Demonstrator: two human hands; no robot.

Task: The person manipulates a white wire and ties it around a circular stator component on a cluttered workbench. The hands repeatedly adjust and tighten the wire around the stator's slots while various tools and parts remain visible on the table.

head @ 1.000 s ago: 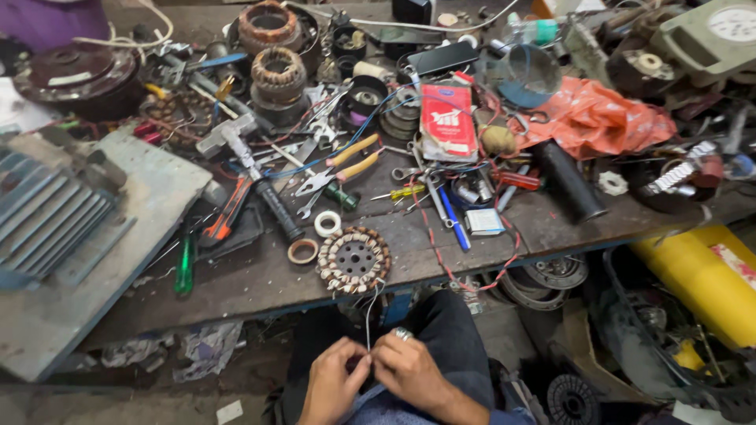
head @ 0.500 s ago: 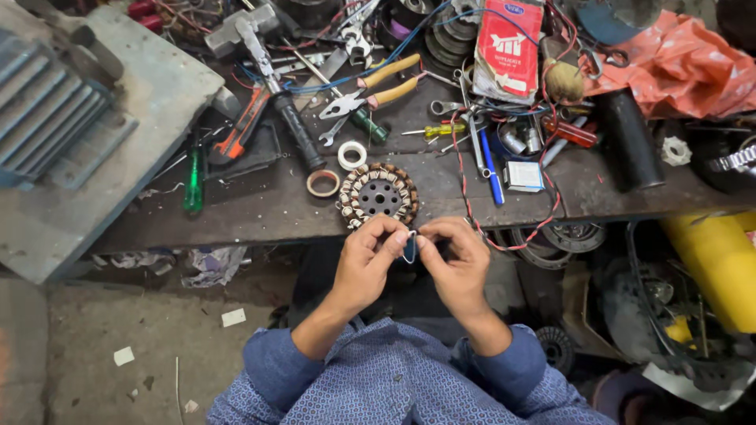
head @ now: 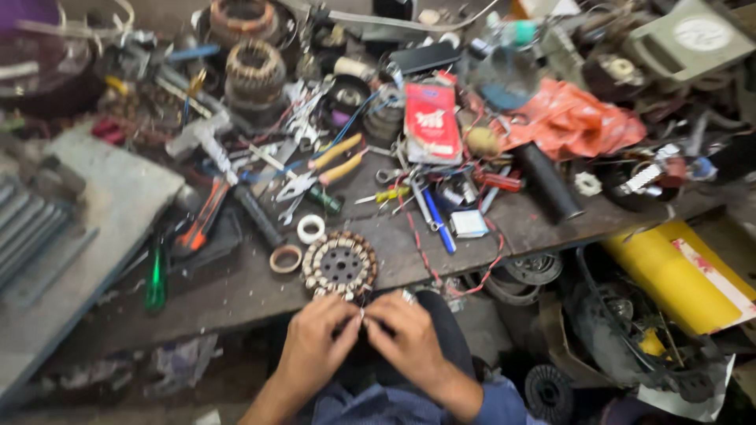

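At the near edge of the bench (head: 236, 303) a wound stator (head: 340, 265) lay flat, its ring of coils facing up, and both hands met just below it. The left hand (head: 315, 346) and right hand (head: 405, 338) were pinched fingertip to fingertip on what looked like thin wire leads from the stator; the motion blur hid the wire itself, so I could not tell which hand had the firmer hold. To do this well, I judged, the pinch should stay close to the winding, so a pull would not strain the coils, and the stator should stay seated on the bench rather than hang over the edge. Two tape rolls (head: 310, 229) sat just behind it, with pliers (head: 327, 167) a little further back, both within easy reach.
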